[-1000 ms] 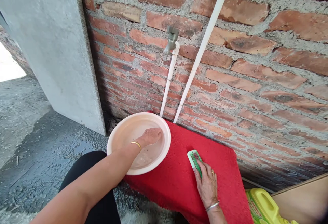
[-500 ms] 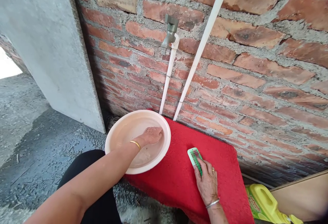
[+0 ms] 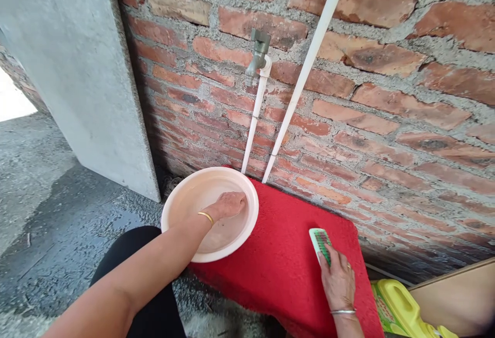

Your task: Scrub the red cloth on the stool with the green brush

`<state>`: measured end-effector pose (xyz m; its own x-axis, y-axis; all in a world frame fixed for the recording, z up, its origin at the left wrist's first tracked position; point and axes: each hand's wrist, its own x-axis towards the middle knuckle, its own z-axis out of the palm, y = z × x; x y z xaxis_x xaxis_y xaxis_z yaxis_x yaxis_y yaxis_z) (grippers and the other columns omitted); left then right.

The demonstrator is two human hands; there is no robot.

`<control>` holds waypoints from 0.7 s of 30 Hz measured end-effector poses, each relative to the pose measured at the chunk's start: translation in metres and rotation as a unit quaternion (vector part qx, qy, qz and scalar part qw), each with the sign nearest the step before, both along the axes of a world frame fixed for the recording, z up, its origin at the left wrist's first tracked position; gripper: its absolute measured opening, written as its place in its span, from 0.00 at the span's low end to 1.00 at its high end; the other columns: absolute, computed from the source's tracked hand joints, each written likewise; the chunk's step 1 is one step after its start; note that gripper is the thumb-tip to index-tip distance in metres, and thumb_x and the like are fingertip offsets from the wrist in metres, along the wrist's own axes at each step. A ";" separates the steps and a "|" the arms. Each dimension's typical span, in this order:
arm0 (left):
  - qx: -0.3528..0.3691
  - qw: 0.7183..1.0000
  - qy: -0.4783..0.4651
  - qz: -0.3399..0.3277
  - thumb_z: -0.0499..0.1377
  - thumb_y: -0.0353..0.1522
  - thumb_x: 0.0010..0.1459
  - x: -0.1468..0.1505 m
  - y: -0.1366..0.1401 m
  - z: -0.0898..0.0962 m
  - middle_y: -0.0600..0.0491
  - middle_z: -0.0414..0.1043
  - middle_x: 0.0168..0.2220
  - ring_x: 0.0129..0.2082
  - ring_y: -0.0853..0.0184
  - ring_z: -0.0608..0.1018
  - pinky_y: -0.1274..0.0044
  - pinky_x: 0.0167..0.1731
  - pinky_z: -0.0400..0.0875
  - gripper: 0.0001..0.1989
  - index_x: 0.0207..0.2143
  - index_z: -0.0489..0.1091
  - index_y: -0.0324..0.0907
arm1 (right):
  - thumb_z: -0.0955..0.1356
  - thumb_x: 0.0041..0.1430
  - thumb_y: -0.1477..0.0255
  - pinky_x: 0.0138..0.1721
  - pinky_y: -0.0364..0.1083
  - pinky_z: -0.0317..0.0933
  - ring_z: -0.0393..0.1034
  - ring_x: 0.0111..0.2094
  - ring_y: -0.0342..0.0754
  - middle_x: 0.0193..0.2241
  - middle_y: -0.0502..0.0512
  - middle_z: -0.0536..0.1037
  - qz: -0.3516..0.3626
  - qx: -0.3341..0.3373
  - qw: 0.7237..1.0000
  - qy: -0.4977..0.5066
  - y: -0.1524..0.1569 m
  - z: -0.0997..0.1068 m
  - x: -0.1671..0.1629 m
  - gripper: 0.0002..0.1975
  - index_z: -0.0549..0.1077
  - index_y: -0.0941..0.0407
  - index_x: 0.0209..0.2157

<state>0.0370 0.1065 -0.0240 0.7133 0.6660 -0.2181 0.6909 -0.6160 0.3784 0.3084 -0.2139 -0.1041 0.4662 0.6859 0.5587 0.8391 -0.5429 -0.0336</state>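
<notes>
My left hand (image 3: 229, 205) reaches into a pale pink plastic basin (image 3: 250, 224) of cloudy water, close to its right inner wall. Its fingers are curled, and the water and the hand itself hide whatever they may hold. On the right, my right hand (image 3: 340, 278) grips a light-green scrub brush (image 3: 320, 240) against the red, rough-surfaced slab (image 3: 286, 271). Green and pinkish bristles show on the brush's visible face. The basin rests partly on the slab's left end.
A tap (image 3: 257, 57) on a white pipe (image 3: 253, 131) stands against the brick wall (image 3: 386, 137), beside a longer white pipe (image 3: 301, 77). A grey upright panel (image 3: 93, 85) is at left, over wet floor (image 3: 77, 235). A yellow jug (image 3: 400, 307) lies at lower right.
My right hand has moved the scrub brush to the right across the red slab. My left hand stays in the basin, nearly unmoved.
</notes>
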 end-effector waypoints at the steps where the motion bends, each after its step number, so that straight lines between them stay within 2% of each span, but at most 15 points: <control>1: 0.002 1.000 -0.006 -0.004 0.47 0.32 0.65 0.000 0.000 0.000 0.45 0.79 0.47 0.49 0.56 0.79 0.65 0.52 0.69 0.16 0.46 0.72 0.45 | 0.52 0.69 0.50 0.35 0.51 0.59 0.71 0.33 0.54 0.38 0.62 0.78 -0.022 -0.001 1.000 -0.003 -0.006 0.001 0.009 0.32 0.76 0.56 0.48; 5: 0.014 1.000 -0.014 -0.002 0.47 0.32 0.65 -0.001 0.003 -0.004 0.44 0.80 0.45 0.48 0.54 0.79 0.63 0.50 0.70 0.16 0.44 0.73 0.45 | 0.51 0.68 0.48 0.35 0.52 0.61 0.71 0.34 0.56 0.36 0.63 0.78 -0.064 0.019 0.998 -0.004 -0.022 0.001 0.030 0.34 0.76 0.58 0.46; 8: 0.016 1.000 -0.013 0.005 0.48 0.31 0.64 -0.001 0.004 -0.007 0.45 0.80 0.44 0.46 0.55 0.80 0.65 0.48 0.70 0.15 0.42 0.74 0.46 | 0.52 0.68 0.47 0.36 0.53 0.63 0.72 0.35 0.57 0.35 0.63 0.78 -0.033 0.043 0.998 0.015 -0.018 0.003 0.023 0.34 0.76 0.58 0.46; 11: 0.019 1.000 -0.018 0.010 0.49 0.31 0.64 -0.001 0.005 -0.009 0.47 0.80 0.44 0.46 0.56 0.80 0.66 0.47 0.70 0.13 0.41 0.74 0.47 | 0.56 0.69 0.49 0.39 0.52 0.65 0.73 0.38 0.55 0.39 0.62 0.79 0.059 0.050 0.996 0.043 -0.004 0.008 -0.005 0.28 0.75 0.55 0.47; 15: 0.020 0.999 -0.025 0.014 0.50 0.31 0.64 -0.002 0.006 -0.011 0.48 0.80 0.43 0.45 0.57 0.80 0.68 0.47 0.70 0.13 0.41 0.74 0.48 | 0.59 0.70 0.57 0.46 0.52 0.65 0.73 0.45 0.52 0.46 0.56 0.79 0.180 0.011 0.983 0.043 0.016 0.012 -0.061 0.19 0.74 0.48 0.52; 18: 0.024 0.999 -0.027 0.017 0.50 0.32 0.64 -0.002 0.007 -0.013 0.49 0.80 0.43 0.44 0.58 0.80 0.69 0.47 0.70 0.12 0.41 0.74 0.48 | 0.59 0.71 0.61 0.50 0.52 0.64 0.73 0.48 0.51 0.49 0.53 0.78 0.228 -0.020 0.973 0.036 0.027 0.009 -0.094 0.16 0.72 0.45 0.54; 21: 0.028 0.999 -0.018 0.014 0.50 0.32 0.64 -0.001 0.008 -0.014 0.49 0.80 0.43 0.45 0.58 0.80 0.68 0.47 0.70 0.13 0.41 0.74 0.48 | 0.59 0.71 0.62 0.49 0.51 0.64 0.73 0.47 0.50 0.49 0.54 0.78 0.230 -0.029 0.972 0.041 0.031 0.006 -0.099 0.16 0.72 0.46 0.54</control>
<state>0.0358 0.1145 -0.0381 0.7011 0.6961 -0.1549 0.6946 -0.6176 0.3689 0.2096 -0.1825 -0.0982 0.1449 0.8620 0.4858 0.9892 -0.1148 -0.0913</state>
